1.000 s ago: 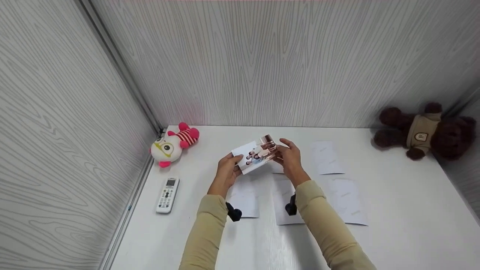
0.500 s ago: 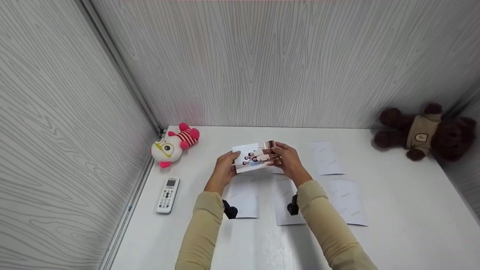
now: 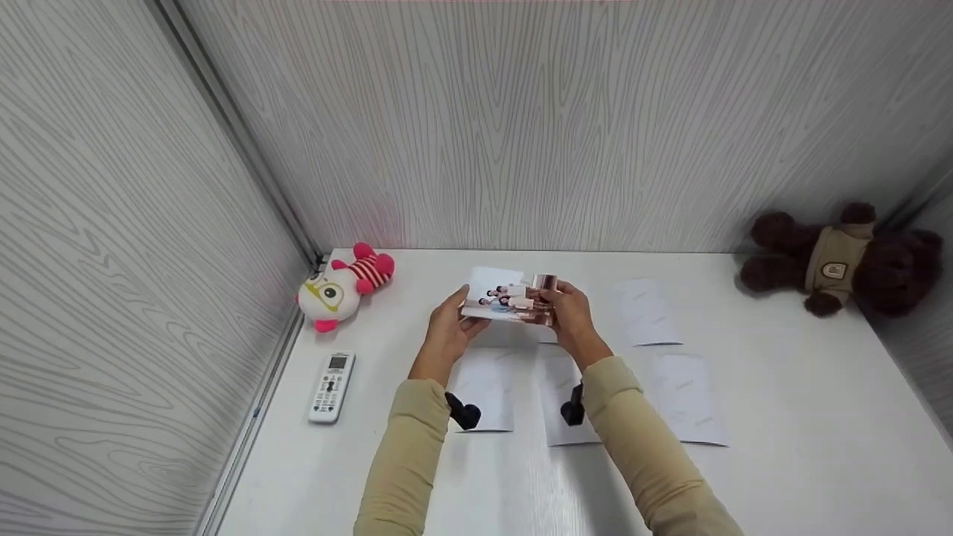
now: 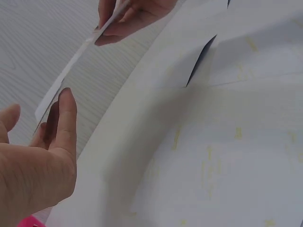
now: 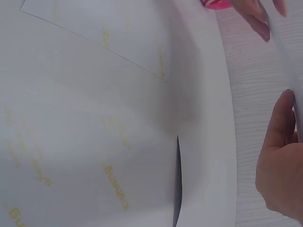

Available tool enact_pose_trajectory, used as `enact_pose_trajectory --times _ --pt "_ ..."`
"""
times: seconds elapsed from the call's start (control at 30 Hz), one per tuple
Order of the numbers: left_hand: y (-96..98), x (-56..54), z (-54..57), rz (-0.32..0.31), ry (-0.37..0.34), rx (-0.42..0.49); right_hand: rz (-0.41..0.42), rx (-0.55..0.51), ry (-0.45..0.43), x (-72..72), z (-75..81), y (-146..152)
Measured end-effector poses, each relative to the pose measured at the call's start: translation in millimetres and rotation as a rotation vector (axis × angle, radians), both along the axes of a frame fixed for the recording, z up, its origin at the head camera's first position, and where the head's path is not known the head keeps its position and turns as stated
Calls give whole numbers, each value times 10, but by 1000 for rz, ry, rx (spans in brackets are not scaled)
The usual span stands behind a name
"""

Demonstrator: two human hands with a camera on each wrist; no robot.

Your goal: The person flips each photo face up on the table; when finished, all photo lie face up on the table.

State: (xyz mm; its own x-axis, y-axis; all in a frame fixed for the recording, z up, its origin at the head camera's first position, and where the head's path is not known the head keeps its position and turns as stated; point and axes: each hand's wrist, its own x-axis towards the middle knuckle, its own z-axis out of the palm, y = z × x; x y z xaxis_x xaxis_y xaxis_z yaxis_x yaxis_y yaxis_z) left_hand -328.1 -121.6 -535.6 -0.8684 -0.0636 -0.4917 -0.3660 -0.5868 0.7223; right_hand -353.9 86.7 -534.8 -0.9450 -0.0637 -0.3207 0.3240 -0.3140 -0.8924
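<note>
In the head view, a few overlapping photos (image 3: pixel 506 298) are held above the table; the top one shows a group of people. My right hand (image 3: pixel 573 316) pinches their right end, thumb on top and fingers behind. At the other end my left hand (image 3: pixel 449 327) supports them on nearly straight fingers. The left wrist view shows the photos (image 4: pixel 71 66) edge-on, with the left thumb (image 4: pixel 10 117) apart from them and the left fingers (image 4: pixel 67 113) behind. In the right wrist view, the right hand (image 5: pixel 284 161) is partly cut off by the frame.
Several white sheets lie face down on the white table, among them one below the left hand (image 3: pixel 484 391), one at right (image 3: pixel 692 402) and one farther back (image 3: pixel 648 313). A remote control (image 3: pixel 332 387) and pink-and-white plush toy (image 3: pixel 346 286) lie left, a brown teddy bear (image 3: pixel 841 260) right.
The photos have turned from a steep slant to nearly level. My left thumb has moved off their face to the left edge. The right hand keeps its hold.
</note>
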Motion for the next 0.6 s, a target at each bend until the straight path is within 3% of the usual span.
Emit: enact_pose_trajectory --times 0.3,0.6 --pt "213 35 -64 61 38 67 -79 -20 -27 37 -13 -103" --pt "299 31 -44 133 59 59 -45 -30 -47 38 -25 -88"
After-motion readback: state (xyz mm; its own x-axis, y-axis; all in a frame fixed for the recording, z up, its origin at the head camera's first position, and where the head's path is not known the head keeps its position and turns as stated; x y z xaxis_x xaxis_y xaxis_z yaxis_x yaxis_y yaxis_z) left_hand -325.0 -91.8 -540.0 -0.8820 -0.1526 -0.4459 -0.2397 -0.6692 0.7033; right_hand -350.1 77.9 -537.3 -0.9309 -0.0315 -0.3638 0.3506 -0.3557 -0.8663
